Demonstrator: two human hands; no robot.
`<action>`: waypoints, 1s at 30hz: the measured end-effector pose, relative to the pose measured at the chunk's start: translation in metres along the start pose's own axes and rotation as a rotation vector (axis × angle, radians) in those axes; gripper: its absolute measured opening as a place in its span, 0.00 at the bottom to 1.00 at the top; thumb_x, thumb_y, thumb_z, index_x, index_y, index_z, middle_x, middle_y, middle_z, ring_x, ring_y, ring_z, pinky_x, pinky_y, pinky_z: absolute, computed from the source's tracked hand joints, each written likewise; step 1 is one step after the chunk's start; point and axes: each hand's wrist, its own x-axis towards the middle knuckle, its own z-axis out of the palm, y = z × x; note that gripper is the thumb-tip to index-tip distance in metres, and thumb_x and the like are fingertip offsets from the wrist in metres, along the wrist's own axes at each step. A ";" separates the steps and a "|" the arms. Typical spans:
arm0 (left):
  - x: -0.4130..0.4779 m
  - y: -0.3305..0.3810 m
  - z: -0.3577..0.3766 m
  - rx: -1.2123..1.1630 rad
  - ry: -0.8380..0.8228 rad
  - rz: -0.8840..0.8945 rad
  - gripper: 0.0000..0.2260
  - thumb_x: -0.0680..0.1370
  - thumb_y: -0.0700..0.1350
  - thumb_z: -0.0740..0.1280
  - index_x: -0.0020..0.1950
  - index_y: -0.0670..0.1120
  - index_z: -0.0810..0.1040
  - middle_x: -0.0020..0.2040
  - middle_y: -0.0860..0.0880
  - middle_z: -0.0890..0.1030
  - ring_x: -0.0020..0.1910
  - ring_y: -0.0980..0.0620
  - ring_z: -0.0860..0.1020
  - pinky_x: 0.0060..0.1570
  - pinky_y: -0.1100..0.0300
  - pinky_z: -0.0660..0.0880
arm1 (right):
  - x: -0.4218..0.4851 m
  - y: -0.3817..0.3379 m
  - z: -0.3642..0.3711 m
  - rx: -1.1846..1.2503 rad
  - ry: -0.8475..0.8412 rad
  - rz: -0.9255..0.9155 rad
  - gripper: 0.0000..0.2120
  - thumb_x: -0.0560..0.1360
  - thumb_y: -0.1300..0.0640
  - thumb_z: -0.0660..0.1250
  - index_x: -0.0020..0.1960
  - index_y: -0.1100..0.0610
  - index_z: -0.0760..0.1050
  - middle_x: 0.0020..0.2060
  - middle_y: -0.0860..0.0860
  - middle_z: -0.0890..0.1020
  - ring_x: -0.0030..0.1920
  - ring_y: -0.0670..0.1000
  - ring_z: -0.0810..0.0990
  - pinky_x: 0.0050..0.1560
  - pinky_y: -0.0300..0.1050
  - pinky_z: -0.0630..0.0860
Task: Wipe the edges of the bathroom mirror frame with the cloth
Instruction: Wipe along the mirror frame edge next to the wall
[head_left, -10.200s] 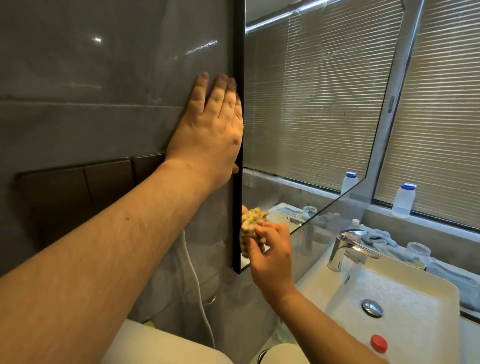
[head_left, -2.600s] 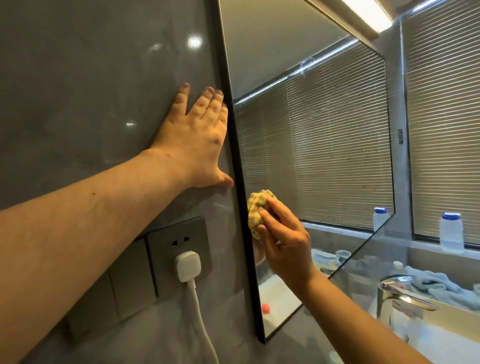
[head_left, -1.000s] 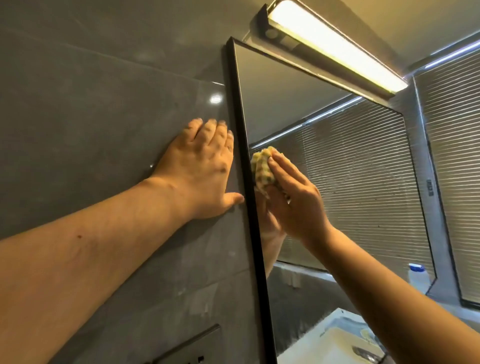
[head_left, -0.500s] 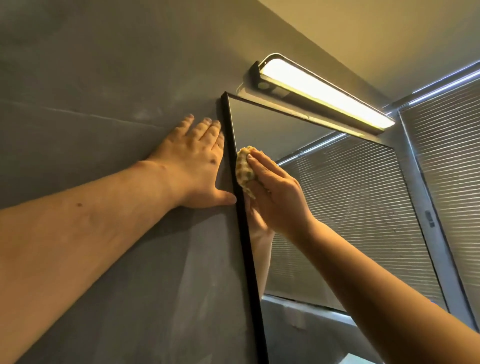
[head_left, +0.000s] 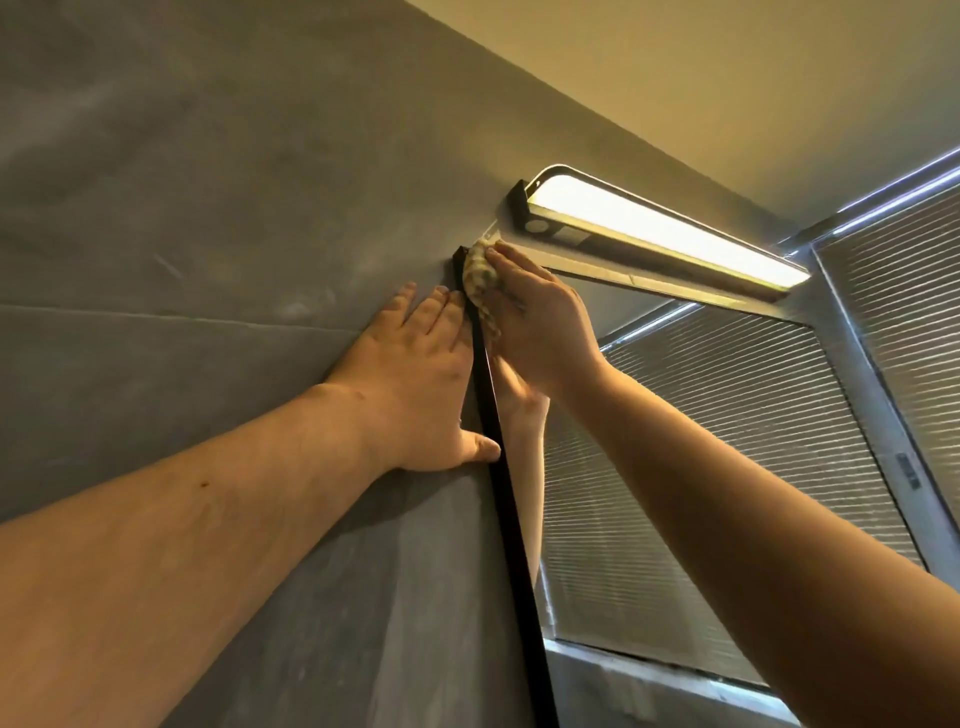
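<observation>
The mirror's thin black frame (head_left: 506, 519) runs up the grey wall to its top left corner. My right hand (head_left: 540, 332) holds a bunched yellow-green cloth (head_left: 479, 273) and presses it against that top left corner of the frame. My left hand (head_left: 415, 384) lies flat on the wall just left of the frame, fingers straight and its thumb touching the frame edge. The mirror glass (head_left: 675, 467) reflects my right hand and the window blinds.
A lit bar lamp (head_left: 660, 228) is mounted on the wall just above the mirror's top edge, close to my right hand. The grey tiled wall (head_left: 208, 208) fills the left. Window blinds (head_left: 904, 322) stand at the right, under a beige ceiling.
My right hand has slid the cloth up the left side of the frame to its top corner. My left hand has stayed flat on the wall. The camera has tilted upward.
</observation>
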 end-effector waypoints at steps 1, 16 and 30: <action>0.001 -0.001 0.001 -0.014 0.005 0.004 0.56 0.68 0.79 0.52 0.78 0.40 0.38 0.80 0.42 0.41 0.79 0.43 0.40 0.76 0.43 0.41 | 0.003 -0.001 0.000 -0.008 -0.003 0.015 0.18 0.80 0.59 0.66 0.69 0.60 0.74 0.70 0.54 0.75 0.69 0.49 0.73 0.68 0.25 0.60; -0.013 0.011 0.009 -0.016 -0.043 -0.024 0.56 0.67 0.80 0.50 0.78 0.41 0.37 0.79 0.42 0.36 0.77 0.43 0.34 0.75 0.43 0.37 | 0.008 0.073 -0.042 -0.024 0.008 0.128 0.07 0.80 0.59 0.63 0.51 0.51 0.80 0.45 0.48 0.84 0.48 0.50 0.83 0.52 0.54 0.79; -0.020 0.022 0.014 -0.034 -0.066 -0.018 0.62 0.61 0.83 0.52 0.78 0.40 0.38 0.79 0.41 0.37 0.77 0.43 0.33 0.75 0.44 0.35 | -0.072 0.051 -0.039 -0.038 -0.108 -0.048 0.20 0.78 0.55 0.66 0.69 0.59 0.75 0.69 0.53 0.76 0.70 0.49 0.73 0.71 0.47 0.69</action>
